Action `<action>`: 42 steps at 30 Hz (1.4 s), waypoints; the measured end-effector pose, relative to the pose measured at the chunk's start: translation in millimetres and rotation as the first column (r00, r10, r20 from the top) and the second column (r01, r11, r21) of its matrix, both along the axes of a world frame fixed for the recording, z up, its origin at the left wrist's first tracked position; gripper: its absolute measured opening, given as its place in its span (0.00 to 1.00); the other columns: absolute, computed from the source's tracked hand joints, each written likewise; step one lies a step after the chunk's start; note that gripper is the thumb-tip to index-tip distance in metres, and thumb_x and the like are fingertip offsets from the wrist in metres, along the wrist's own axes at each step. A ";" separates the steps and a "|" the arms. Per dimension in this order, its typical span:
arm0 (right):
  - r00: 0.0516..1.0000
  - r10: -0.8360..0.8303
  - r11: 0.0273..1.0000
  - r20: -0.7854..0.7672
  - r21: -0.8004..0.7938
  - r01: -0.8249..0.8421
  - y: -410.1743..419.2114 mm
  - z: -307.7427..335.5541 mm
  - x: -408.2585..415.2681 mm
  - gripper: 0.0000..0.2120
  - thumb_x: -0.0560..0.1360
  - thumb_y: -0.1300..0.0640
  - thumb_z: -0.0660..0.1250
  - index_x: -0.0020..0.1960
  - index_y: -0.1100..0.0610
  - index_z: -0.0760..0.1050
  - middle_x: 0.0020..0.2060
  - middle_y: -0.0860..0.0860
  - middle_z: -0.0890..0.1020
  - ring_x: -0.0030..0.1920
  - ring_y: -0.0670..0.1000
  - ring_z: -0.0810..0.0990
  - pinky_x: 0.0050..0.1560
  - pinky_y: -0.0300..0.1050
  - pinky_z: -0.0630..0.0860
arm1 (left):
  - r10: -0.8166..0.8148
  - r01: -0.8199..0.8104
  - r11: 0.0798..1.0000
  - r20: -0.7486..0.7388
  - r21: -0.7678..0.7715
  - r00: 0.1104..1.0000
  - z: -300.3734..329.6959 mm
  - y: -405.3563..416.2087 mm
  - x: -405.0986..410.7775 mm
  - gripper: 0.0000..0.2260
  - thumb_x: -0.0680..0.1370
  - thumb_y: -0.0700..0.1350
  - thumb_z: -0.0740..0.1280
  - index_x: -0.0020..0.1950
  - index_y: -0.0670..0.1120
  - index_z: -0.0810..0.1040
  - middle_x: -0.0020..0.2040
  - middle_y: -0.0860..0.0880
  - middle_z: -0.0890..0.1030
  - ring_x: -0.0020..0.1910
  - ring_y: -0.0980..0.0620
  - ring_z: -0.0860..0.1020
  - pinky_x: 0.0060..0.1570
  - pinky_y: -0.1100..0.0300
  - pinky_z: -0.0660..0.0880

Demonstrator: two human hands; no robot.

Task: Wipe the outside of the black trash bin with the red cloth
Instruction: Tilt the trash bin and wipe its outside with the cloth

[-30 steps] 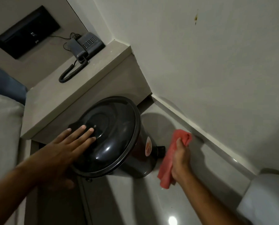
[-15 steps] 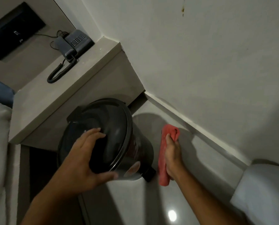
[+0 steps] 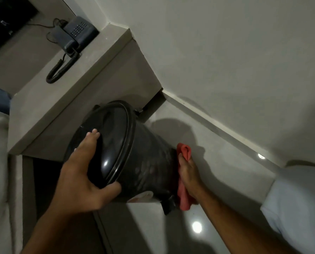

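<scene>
Fingers [image 3: 90,142] of my left hand [image 3: 79,173] clamp one glossy, round-lidded black bin [image 3: 145,162]; my right hand [image 3: 188,173] grips one crumpled red cloth [image 3: 184,198] against it.

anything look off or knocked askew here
Only the black trash bin: it is tipped well over, lid toward the camera, held by the left hand while the right hand presses the red cloth against its side. Nothing looks spilled.

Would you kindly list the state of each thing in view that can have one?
Black trash bin: tilted, lid shut.
Red cloth: bunched, pressed on the bin's side.
Left hand: gripping the lid's rim.
Right hand: closed on the cloth.
Telephone: handset on its cradle.
</scene>
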State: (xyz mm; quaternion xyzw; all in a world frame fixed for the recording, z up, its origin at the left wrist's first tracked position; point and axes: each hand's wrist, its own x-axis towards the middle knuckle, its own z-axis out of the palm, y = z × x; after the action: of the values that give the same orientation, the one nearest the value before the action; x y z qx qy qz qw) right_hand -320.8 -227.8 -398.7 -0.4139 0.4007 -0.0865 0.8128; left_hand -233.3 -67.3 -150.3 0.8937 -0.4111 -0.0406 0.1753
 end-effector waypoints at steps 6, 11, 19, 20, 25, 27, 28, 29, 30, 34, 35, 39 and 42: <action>0.967 0.154 0.825 -0.205 -0.512 -0.240 -28.7 44.7 27.8 0.23 0.82 0.41 0.55 0.70 0.51 0.75 0.64 0.55 0.82 0.65 0.58 0.78 0.62 0.50 0.69 | -0.078 0.046 0.978 -0.150 -0.205 0.986 12.7 21.8 15.8 0.48 0.59 0.49 0.74 0.77 0.39 0.63 0.68 0.45 0.77 0.64 0.52 0.79 0.60 0.62 0.77; 0.917 0.312 0.760 -0.250 -0.514 -0.398 -32.3 128.0 82.7 0.32 0.82 0.34 0.46 0.74 0.52 0.72 0.71 0.59 0.76 0.70 0.62 0.74 0.73 0.61 0.66 | 0.003 -0.063 0.964 -0.228 -0.257 0.974 16.9 27.7 29.9 0.47 0.59 0.49 0.74 0.75 0.37 0.65 0.66 0.43 0.78 0.63 0.55 0.79 0.61 0.63 0.76; 0.928 0.350 0.126 0.126 -0.988 0.086 45.1 81.9 4.3 0.31 0.83 0.38 0.48 0.83 0.50 0.53 0.81 0.56 0.61 0.80 0.59 0.60 0.77 0.62 0.57 | 0.065 -0.122 0.967 -0.248 -0.225 0.967 19.3 18.0 25.9 0.48 0.58 0.51 0.75 0.76 0.40 0.66 0.67 0.47 0.78 0.63 0.56 0.79 0.57 0.67 0.76; 0.942 0.324 0.091 0.085 -0.994 0.059 40.5 60.0 -9.7 0.31 0.83 0.38 0.47 0.82 0.52 0.54 0.80 0.58 0.62 0.79 0.60 0.61 0.76 0.63 0.61 | 0.071 -0.129 0.967 -0.254 -0.218 0.964 20.0 18.7 25.4 0.48 0.58 0.51 0.75 0.76 0.40 0.66 0.67 0.46 0.78 0.64 0.55 0.79 0.57 0.66 0.76; 0.985 0.103 0.648 -0.140 -0.742 -0.173 -13.8 70.5 35.6 0.23 0.83 0.38 0.50 0.62 0.49 0.77 0.54 0.53 0.83 0.57 0.55 0.81 0.61 0.48 0.74 | 0.096 -0.151 0.966 -0.250 -0.208 0.963 22.5 10.0 23.4 0.49 0.59 0.52 0.76 0.77 0.41 0.63 0.69 0.46 0.76 0.67 0.53 0.76 0.61 0.59 0.77; 0.998 0.056 0.607 0.000 -0.794 -0.034 -6.5 104.9 54.6 0.19 0.82 0.39 0.51 0.58 0.46 0.75 0.51 0.49 0.82 0.55 0.54 0.81 0.57 0.48 0.76 | 0.135 -0.184 0.963 -0.234 -0.198 0.963 21.3 3.1 22.6 0.50 0.59 0.52 0.76 0.78 0.40 0.62 0.70 0.45 0.75 0.68 0.50 0.75 0.63 0.51 0.77; 0.996 0.054 0.527 0.077 -0.849 0.038 9.2 120.0 57.1 0.21 0.82 0.39 0.51 0.68 0.46 0.72 0.60 0.51 0.81 0.63 0.54 0.78 0.64 0.50 0.72 | 0.148 -0.192 0.963 -0.220 -0.190 0.964 21.1 -1.2 22.7 0.50 0.59 0.53 0.76 0.78 0.40 0.62 0.69 0.44 0.75 0.67 0.49 0.76 0.61 0.50 0.78; 0.990 0.066 0.444 0.123 -0.892 0.081 30.2 127.0 55.9 0.26 0.83 0.40 0.50 0.77 0.46 0.64 0.72 0.52 0.74 0.73 0.54 0.71 0.72 0.53 0.65 | 0.157 -0.196 0.964 -0.206 -0.182 0.966 19.9 -5.2 23.1 0.50 0.59 0.54 0.77 0.77 0.40 0.63 0.68 0.44 0.77 0.64 0.50 0.79 0.58 0.53 0.80; 0.988 0.067 0.365 0.136 -0.925 0.102 54.8 129.2 49.5 0.29 0.83 0.41 0.50 0.82 0.47 0.56 0.80 0.53 0.64 0.79 0.55 0.62 0.77 0.57 0.55 | 0.162 -0.195 0.965 -0.188 -0.173 0.969 19.0 -7.8 23.8 0.50 0.59 0.55 0.77 0.77 0.40 0.64 0.65 0.44 0.78 0.60 0.52 0.81 0.54 0.57 0.80; 0.973 0.188 -0.039 0.133 -0.989 0.142 125.0 70.3 -0.4 0.32 0.81 0.44 0.57 0.82 0.47 0.54 0.83 0.54 0.50 0.82 0.64 0.46 0.77 0.67 0.48 | 0.181 -0.207 0.963 -0.152 -0.175 0.972 14.9 -7.8 26.2 0.51 0.58 0.56 0.76 0.77 0.40 0.63 0.66 0.44 0.78 0.61 0.52 0.80 0.55 0.53 0.81; 0.975 0.187 -0.097 0.118 -0.986 0.138 127.3 49.9 -12.4 0.33 0.78 0.45 0.62 0.81 0.46 0.57 0.82 0.54 0.52 0.82 0.64 0.46 0.76 0.67 0.52 | 0.180 -0.207 0.962 -0.156 -0.178 0.971 14.3 -5.8 26.2 0.51 0.58 0.55 0.76 0.77 0.41 0.63 0.68 0.44 0.77 0.65 0.49 0.78 0.59 0.48 0.80; 0.998 0.068 0.206 -0.014 -0.978 -0.028 120.2 35.0 -25.3 0.38 0.79 0.42 0.60 0.84 0.50 0.48 0.81 0.60 0.55 0.80 0.66 0.54 0.76 0.68 0.58 | 0.159 -0.186 0.972 -0.181 -0.141 0.970 16.8 2.6 22.5 0.51 0.59 0.54 0.77 0.79 0.45 0.60 0.72 0.46 0.73 0.69 0.47 0.74 0.61 0.44 0.78; 0.980 -0.159 0.716 -0.123 -0.697 0.029 73.6 65.6 12.0 0.33 0.82 0.41 0.48 0.83 0.54 0.53 0.81 0.58 0.62 0.79 0.60 0.60 0.78 0.61 0.57 | 0.152 -0.179 0.974 -0.183 -0.141 0.971 18.4 5.1 18.0 0.51 0.60 0.54 0.76 0.79 0.43 0.59 0.68 0.49 0.75 0.65 0.54 0.77 0.58 0.53 0.80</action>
State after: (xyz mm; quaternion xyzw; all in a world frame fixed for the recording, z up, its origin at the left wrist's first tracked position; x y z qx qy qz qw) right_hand -308.8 -154.2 -333.1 -0.6722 0.4290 -0.2345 0.5560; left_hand -215.3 -62.2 -131.9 0.9016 -0.3202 -0.0698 0.2822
